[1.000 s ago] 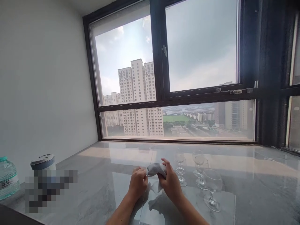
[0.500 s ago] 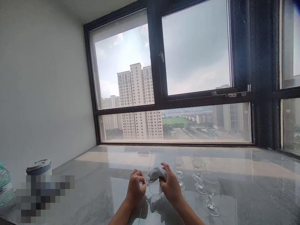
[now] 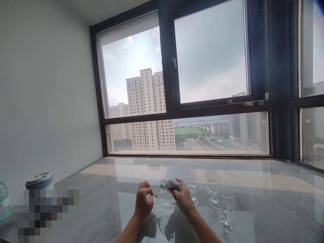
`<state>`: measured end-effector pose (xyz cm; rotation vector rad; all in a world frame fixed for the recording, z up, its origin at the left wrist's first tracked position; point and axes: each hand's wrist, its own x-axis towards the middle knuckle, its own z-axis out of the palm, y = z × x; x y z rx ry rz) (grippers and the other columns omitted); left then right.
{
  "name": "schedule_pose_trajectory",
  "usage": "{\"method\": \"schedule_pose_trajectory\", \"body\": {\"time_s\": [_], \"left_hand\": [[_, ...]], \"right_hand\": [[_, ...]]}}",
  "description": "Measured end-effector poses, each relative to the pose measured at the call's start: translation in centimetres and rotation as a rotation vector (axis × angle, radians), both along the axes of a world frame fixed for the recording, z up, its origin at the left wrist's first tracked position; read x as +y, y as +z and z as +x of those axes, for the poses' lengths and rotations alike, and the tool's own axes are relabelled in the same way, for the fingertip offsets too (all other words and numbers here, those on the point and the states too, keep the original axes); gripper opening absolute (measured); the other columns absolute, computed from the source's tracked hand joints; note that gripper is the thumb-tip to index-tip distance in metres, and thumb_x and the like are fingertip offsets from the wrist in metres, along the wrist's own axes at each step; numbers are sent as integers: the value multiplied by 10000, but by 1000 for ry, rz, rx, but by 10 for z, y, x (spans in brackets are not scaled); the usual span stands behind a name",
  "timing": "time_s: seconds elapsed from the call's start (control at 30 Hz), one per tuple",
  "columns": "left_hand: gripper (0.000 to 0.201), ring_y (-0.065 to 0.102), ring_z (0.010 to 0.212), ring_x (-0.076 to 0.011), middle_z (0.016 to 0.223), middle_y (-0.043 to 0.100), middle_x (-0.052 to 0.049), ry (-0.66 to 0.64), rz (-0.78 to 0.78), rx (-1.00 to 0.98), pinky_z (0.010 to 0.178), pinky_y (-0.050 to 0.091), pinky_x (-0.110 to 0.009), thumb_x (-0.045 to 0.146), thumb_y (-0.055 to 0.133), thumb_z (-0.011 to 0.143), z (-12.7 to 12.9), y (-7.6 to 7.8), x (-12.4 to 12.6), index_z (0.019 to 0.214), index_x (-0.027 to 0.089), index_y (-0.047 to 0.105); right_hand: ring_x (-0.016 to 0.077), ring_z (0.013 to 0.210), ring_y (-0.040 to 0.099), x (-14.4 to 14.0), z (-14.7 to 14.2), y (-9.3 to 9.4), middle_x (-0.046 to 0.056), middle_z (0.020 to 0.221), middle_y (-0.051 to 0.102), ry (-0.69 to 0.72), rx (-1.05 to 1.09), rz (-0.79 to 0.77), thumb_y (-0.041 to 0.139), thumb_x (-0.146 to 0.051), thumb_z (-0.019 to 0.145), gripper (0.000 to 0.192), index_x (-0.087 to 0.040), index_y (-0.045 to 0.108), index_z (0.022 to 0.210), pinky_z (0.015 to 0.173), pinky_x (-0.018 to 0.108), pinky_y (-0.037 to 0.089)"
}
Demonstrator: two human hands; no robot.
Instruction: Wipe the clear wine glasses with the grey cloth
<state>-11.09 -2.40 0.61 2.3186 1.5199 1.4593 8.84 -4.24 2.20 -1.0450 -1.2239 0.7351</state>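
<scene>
My left hand is closed around the stem or foot end of a clear stemmed glass, which its fingers largely hide. The glass's bowl lies sideways in the air above the glossy surface, its mouth toward the right. My right hand grips a grey cloth, pressed against the bowl's upper right side near the rim. To the right of that hand, several more stemmed glasses stand upright, among them a front one, a middle one and a left one.
The glossy grey tiled surface reflects my hands and the glass. At the left stand a lidded tub and a clear plastic bottle, beside a blurred-out patch. A dark-framed window closes off the back, with a white wall at the left.
The cloth has shifted along the bowl, leaving more of the glass visible. Both hands have moved slightly, and the glass has turned a little.
</scene>
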Motion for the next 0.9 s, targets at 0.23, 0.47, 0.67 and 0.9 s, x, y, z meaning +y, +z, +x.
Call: {"method": "schedule_pose_trajectory", "body": {"time_s": [0.23,0.47,0.67,0.9], "left_hand": [[256,516,785,-191,760,486,-4,38,12,-64,743,408,-284,16,418,595,2,0,0,709,244,393],[244,480,742,-180,759,502,-13,36,-43,56,688,360,-287,15,436,687,8,-3,1,684,243,348],[226,534,814,-200,805,575,-49,-22,-117,137,720,380,-302,10,423,712,11,-1,-1,682,230,463],[236,545,864,-232,717,622,-69,-154,-199,193,801,419,-342,100,474,746,10,-1,0,560,231,538]], "right_hand": [[221,706,619,2,2,0,13,717,685,114,228,-178,618,-336,506,416,-181,640,891,639,290,469],[208,703,607,9,-5,-17,25,752,680,196,156,-171,591,-281,515,447,-172,623,947,628,287,466],[234,770,643,8,-5,-22,45,829,700,135,-24,-167,602,-267,572,433,-190,618,999,666,308,493],[234,810,645,10,-4,-24,52,863,708,103,-100,-164,545,-248,561,433,-188,597,987,731,319,493]]}}
